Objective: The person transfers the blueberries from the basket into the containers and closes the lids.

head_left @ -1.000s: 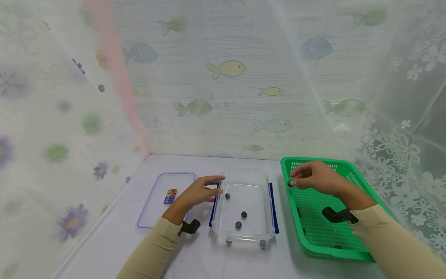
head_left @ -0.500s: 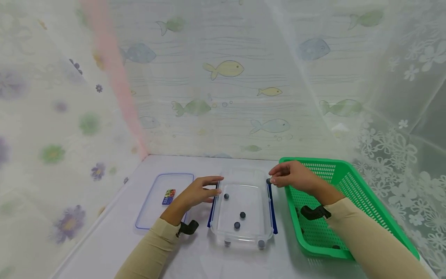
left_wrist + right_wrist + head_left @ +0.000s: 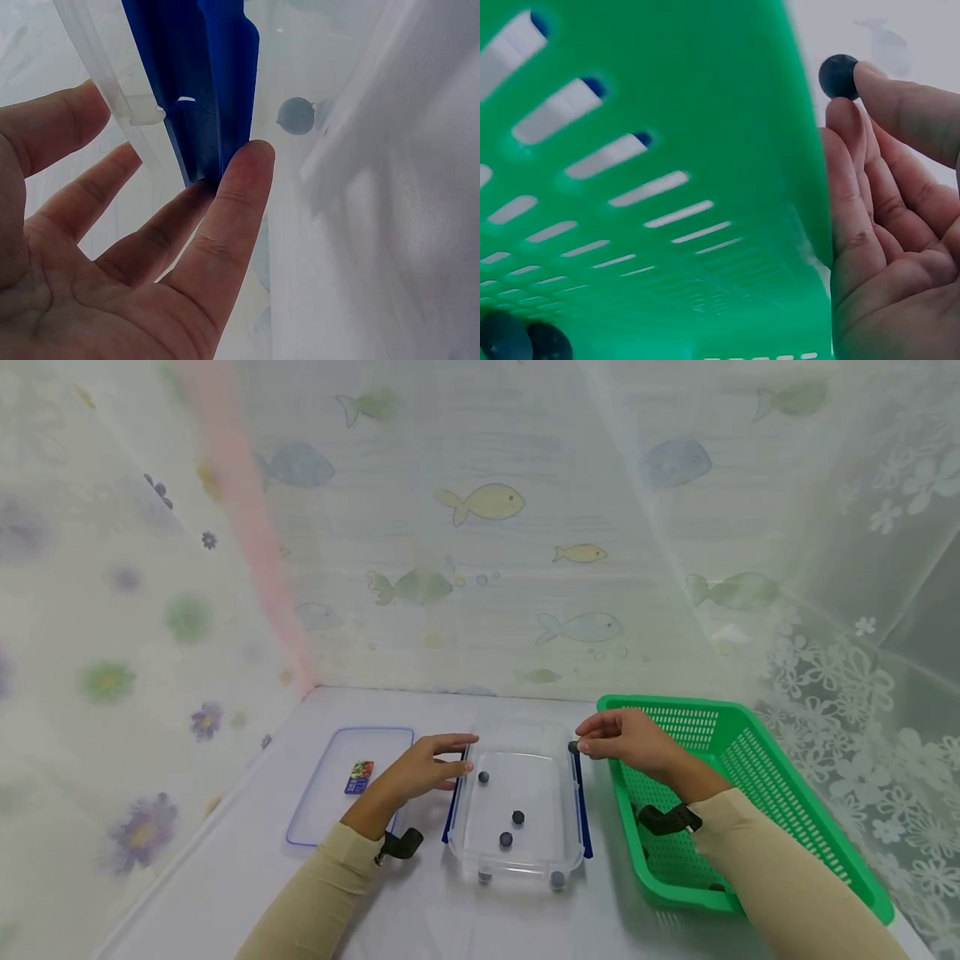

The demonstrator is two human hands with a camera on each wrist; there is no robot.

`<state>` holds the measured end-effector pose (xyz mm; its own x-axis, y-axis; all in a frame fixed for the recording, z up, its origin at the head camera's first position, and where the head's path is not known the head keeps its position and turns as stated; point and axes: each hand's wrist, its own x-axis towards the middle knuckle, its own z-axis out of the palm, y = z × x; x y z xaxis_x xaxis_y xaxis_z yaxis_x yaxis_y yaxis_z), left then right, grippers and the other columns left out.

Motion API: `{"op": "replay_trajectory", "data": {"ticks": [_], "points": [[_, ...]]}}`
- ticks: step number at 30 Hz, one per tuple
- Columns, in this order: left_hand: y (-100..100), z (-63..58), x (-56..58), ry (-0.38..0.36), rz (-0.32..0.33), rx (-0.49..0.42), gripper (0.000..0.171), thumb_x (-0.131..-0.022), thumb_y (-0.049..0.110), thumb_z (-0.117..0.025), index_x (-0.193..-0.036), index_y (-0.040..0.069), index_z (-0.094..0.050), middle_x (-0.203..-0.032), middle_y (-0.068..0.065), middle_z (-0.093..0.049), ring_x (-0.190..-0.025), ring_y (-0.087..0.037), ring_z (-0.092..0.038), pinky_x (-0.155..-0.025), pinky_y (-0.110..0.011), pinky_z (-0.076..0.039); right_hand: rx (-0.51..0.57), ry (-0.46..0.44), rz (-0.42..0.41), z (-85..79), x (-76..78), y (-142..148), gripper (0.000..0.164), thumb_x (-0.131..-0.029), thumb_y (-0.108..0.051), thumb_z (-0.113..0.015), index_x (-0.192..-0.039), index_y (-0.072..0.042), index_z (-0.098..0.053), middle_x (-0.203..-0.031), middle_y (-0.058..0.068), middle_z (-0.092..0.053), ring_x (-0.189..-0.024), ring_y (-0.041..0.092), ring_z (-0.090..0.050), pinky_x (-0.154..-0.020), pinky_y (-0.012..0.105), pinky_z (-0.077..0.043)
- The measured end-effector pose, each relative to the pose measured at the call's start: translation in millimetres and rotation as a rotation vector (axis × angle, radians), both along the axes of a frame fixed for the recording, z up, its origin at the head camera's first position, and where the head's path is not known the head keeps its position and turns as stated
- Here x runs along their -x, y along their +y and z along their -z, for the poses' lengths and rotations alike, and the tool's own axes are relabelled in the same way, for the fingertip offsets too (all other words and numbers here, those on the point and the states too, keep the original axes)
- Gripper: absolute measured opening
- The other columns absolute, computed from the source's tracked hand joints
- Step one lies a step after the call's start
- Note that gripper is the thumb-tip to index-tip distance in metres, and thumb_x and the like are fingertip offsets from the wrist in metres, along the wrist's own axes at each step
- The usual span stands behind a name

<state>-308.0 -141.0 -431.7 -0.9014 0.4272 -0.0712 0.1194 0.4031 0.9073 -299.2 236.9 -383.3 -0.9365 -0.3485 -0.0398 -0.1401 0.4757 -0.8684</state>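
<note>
My right hand (image 3: 630, 745) pinches a small dark blueberry (image 3: 839, 76) between thumb and fingertips. It is just above the right rim of the clear plastic container (image 3: 542, 789), beside the green basket. My left hand (image 3: 420, 770) is at the container's left side with fingers spread. In the left wrist view its fingertips touch the blue side clip (image 3: 225, 82), and a blueberry (image 3: 296, 115) shows through the clear wall. Several blueberries (image 3: 518, 817) lie apart inside the container; some near its front wall look blurred through the plastic.
The green slotted basket (image 3: 787, 772) stands to the right, with a few dark blueberries (image 3: 551, 342) low inside it. At the left, a clear lid with a blue edge (image 3: 318, 818) lies flat on the white table (image 3: 232, 852), bearing a small colourful label (image 3: 360, 777).
My right hand has moved left from over the basket to the container's right rim, carrying the blueberry; it has barely shifted in the last half second. The left hand stays at the container.
</note>
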Motion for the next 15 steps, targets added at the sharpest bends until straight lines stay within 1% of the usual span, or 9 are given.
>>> {"op": "replay_trajectory", "data": {"ticks": [4,5,8,11,15], "points": [[0.5,-1.4,-0.2,-0.025,-0.008,-0.007,0.049,-0.097,0.031,-0.074,-0.144,0.035,-0.06,-0.158,-0.008,-0.049,-0.131,-0.031,-0.062,-0.094,-0.041,-0.063,-0.021,-0.011,0.033,0.1,-1.4,-2.3,0.044,-0.093,-0.03,-0.08,-0.126,-0.003,-0.068,-0.113,0.009,-0.074,-0.103,0.024,-0.071,-0.096,0.046,-0.058],[0.6,-1.7,-0.9,-0.026,-0.007,-0.008,0.049,-0.097,0.03,-0.074,-0.144,0.034,-0.06,-0.158,-0.009,-0.049,-0.131,-0.031,-0.062,-0.094,-0.04,-0.063,-0.024,-0.015,0.039,0.3,-2.0,-2.6,0.044,-0.092,-0.03,-0.08,-0.125,-0.004,-0.069,-0.112,0.008,-0.074,-0.103,0.025,-0.071,-0.097,0.048,-0.058],[0.9,-1.8,-2.1,-0.033,-0.006,-0.001,0.049,-0.098,0.03,-0.074,-0.144,0.034,-0.06,-0.158,-0.009,-0.049,-0.132,-0.031,-0.061,-0.093,-0.04,-0.063,-0.023,-0.019,0.045,1.0,-3.6,-3.0,0.044,-0.092,-0.031,-0.081,-0.124,-0.005,-0.069,-0.112,0.008,-0.074,-0.107,0.03,-0.071,-0.099,0.053,-0.056],[0.8,-1.7,-2.3,-0.022,0.0,0.001,0.049,-0.098,0.031,-0.074,-0.145,0.033,-0.06,-0.158,-0.01,-0.049,-0.132,-0.033,-0.061,-0.093,-0.04,-0.063,-0.026,-0.002,0.046,1.7,-3.4,-2.9,0.043,-0.091,-0.031,-0.081,-0.123,-0.005,-0.07,-0.111,0.008,-0.075,-0.105,0.03,-0.071,-0.099,0.053,-0.056],[0.5,-2.8,-2.0,-0.015,-0.016,0.0,0.049,-0.097,0.031,-0.074,-0.144,0.034,-0.061,-0.157,-0.01,-0.05,-0.13,-0.031,-0.063,-0.093,-0.04,-0.063,-0.033,0.021,0.046,1.8,-1.0,-3.2,0.041,-0.091,-0.033,-0.081,-0.122,-0.007,-0.071,-0.11,0.007,-0.076,-0.104,0.027,-0.072,-0.094,0.044,-0.058]]}}
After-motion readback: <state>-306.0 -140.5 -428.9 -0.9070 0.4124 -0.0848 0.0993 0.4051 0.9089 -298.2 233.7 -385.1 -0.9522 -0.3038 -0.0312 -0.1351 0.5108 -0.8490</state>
